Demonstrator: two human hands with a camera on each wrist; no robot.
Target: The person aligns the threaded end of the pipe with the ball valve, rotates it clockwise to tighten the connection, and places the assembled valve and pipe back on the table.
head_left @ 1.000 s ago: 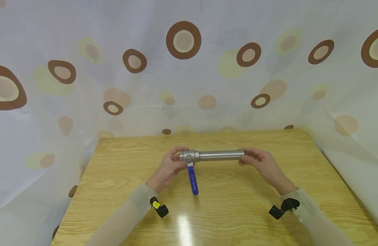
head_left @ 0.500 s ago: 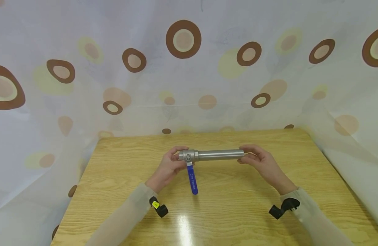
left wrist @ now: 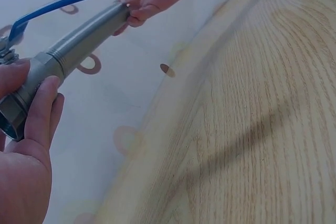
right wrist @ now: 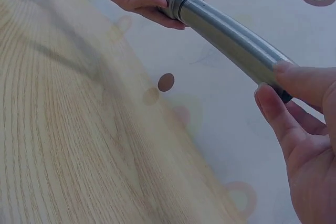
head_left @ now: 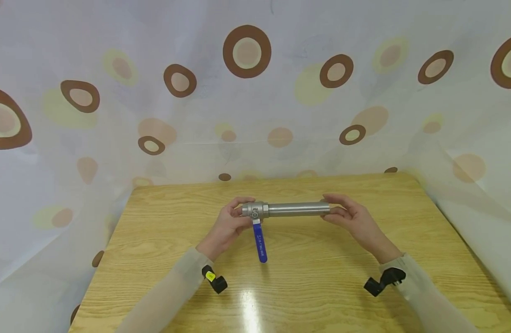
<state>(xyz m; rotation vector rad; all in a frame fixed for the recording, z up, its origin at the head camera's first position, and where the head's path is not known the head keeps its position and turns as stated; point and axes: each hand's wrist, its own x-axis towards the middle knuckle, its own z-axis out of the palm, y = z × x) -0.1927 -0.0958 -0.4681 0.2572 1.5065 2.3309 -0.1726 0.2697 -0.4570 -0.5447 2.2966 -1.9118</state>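
A steel ball valve point(head_left: 254, 210) with a blue lever handle point(head_left: 260, 243) is joined to a straight metal pipe point(head_left: 298, 209), held level above the table. My left hand point(head_left: 224, 229) grips the valve body, thumb and fingers on opposite sides, as the left wrist view also shows. At the pipe's far right end, my right hand point(head_left: 357, 222) pinches it between thumb and fingers. Threads point(left wrist: 56, 59) show where the pipe meets the valve. The lever points toward me in the head view. In the left wrist view the valve's outer opening point(left wrist: 11, 121) faces the palm.
Beneath the hands lies a wood-grain table point(head_left: 305, 286). A pale sheet point(head_left: 276, 111) with brown and yellow circles rises behind and at both sides. Black camera mounts point(head_left: 215, 280) are strapped to both wrists.
The valve and pipe stay nearly still between both hands. My right hand's fingers shift slightly upward around the pipe's end.
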